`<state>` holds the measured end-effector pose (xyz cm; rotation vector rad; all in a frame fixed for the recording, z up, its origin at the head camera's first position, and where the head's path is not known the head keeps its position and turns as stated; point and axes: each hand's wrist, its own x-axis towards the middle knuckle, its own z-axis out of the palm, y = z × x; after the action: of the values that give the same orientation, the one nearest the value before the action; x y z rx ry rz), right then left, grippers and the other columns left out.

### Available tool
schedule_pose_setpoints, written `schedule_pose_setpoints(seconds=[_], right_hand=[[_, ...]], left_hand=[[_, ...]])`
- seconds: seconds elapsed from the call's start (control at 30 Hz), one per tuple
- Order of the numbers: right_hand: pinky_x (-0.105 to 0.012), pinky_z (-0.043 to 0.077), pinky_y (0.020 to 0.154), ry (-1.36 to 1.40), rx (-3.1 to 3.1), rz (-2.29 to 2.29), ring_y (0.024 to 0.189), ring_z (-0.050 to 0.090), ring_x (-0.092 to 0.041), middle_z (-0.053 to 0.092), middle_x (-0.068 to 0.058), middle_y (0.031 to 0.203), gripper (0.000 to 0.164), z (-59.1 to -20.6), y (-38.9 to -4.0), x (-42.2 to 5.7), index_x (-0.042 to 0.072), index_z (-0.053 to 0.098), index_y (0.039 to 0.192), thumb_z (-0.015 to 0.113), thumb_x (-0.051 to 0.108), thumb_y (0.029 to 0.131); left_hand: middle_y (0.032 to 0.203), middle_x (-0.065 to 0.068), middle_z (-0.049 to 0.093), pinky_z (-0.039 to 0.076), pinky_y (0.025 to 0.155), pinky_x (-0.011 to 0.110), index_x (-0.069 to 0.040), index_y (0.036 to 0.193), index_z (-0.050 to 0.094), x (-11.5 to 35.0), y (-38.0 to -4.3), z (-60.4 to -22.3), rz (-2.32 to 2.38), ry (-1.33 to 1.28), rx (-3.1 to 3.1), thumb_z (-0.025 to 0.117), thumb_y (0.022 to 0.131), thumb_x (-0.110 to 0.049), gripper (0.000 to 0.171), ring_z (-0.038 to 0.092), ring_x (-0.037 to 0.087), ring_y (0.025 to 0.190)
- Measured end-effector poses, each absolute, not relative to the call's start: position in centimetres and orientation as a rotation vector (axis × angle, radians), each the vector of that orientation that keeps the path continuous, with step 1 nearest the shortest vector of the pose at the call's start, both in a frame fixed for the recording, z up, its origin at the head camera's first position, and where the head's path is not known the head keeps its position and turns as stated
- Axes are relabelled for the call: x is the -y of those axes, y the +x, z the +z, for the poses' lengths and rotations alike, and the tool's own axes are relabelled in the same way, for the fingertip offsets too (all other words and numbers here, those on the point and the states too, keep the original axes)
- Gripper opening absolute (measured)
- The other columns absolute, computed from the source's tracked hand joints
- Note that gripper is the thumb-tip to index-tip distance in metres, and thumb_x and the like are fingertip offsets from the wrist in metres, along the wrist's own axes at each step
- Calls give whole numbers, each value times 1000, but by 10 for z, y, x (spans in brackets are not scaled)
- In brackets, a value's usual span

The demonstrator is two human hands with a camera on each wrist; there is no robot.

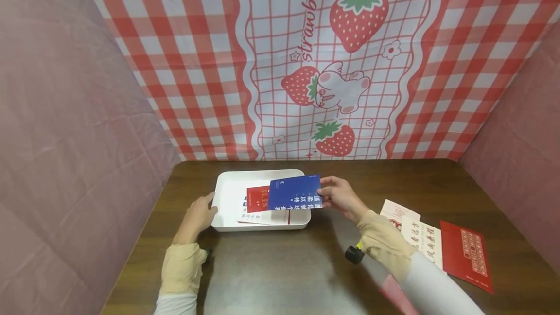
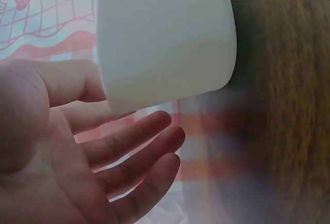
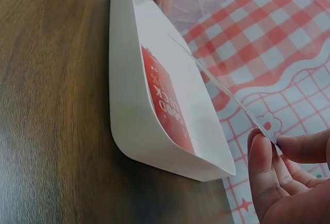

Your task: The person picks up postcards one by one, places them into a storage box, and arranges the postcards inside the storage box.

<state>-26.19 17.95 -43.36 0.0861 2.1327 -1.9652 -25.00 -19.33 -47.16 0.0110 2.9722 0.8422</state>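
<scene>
Blue card (image 1: 292,192): our right hand (image 1: 343,198) pinches it, best kept level; we can't tell if our left hand (image 1: 198,215) grips the tray (image 1: 228,188).

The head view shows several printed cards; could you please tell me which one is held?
The blue card, pinched by the right hand above the white tray; other visible cards lie in the tray or on the table.
</scene>
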Motion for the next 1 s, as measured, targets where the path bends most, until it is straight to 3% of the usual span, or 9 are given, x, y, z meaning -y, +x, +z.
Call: schedule_pose_setpoints(seconds=[0.67, 0.77, 0.87, 1.0], right_hand=[[-18, 49, 48, 132, -2139, -1928, 57, 54, -8, 57, -3, 72, 38, -454, -269, -136, -12, 45, 127, 53, -4, 90], [-25, 57, 59, 110, -2154, -1892, 63, 62, -13, 65, -15, 83, 44, -454, -268, -131, -15, 42, 133, 53, 1, 94], [-37, 60, 80, 47, -2211, -1770, 82, 70, -28, 64, -33, 107, 52, -452, -266, -126, -20, 36, 137, 53, 9, 97], [-47, 54, 94, -35, -2281, -1638, 107, 64, -46, 56, -39, 124, 55, -451, -262, -122, -23, 36, 135, 53, 14, 98]], left_hand=[[139, 32, 50, 37, 108, 60, 4, 142, 45, 193, -250, -473, 842, 25, -2951, 50, 92, -14, 53, 46, 49, 129], [139, 31, 50, 37, 108, 60, 4, 142, 45, 193, -249, -472, 847, 20, -2943, 50, 92, -14, 53, 46, 49, 130], [139, 31, 50, 37, 108, 60, 5, 141, 45, 194, -249, -472, 843, 31, -2948, 50, 92, -14, 53, 46, 49, 130], [140, 31, 49, 37, 108, 60, 5, 142, 44, 195, -249, -471, 839, 29, -2952, 50, 93, -14, 53, 45, 49, 130]])
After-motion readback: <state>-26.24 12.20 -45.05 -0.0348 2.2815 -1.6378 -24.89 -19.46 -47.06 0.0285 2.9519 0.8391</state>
